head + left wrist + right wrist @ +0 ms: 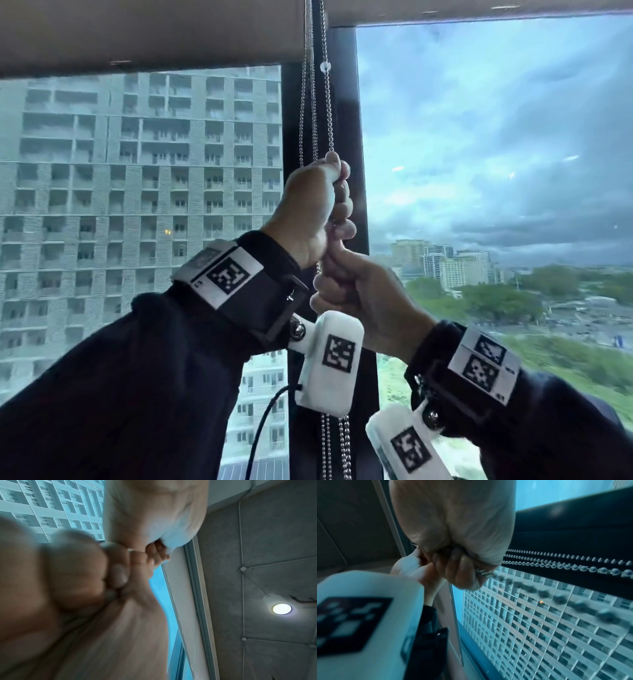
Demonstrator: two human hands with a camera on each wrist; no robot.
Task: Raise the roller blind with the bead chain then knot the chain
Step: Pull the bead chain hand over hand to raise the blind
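Note:
The beige roller blind (154, 34) is rolled high, its bottom edge near the top of the window. The metal bead chain (329, 120) hangs in several strands in front of the dark mullion (344, 102). My left hand (318, 202) grips the chain in a fist, fingers curled round it. Directly beneath and touching it, my right hand (349, 287) also holds the chain in a fist. In the right wrist view, the right hand's fingers (462, 568) curl round one strand (544, 593), which runs off to the right. The left wrist view shows both fists, left hand (154, 513) and right hand (68, 581), blurred.
Loose chain strands (346, 445) dangle below the hands along the mullion. A clear connector (324, 66) sits on the chain near the blind's edge. Window glass lies on both sides, with a tower block outside on the left. A ceiling lamp (282, 609) is lit overhead.

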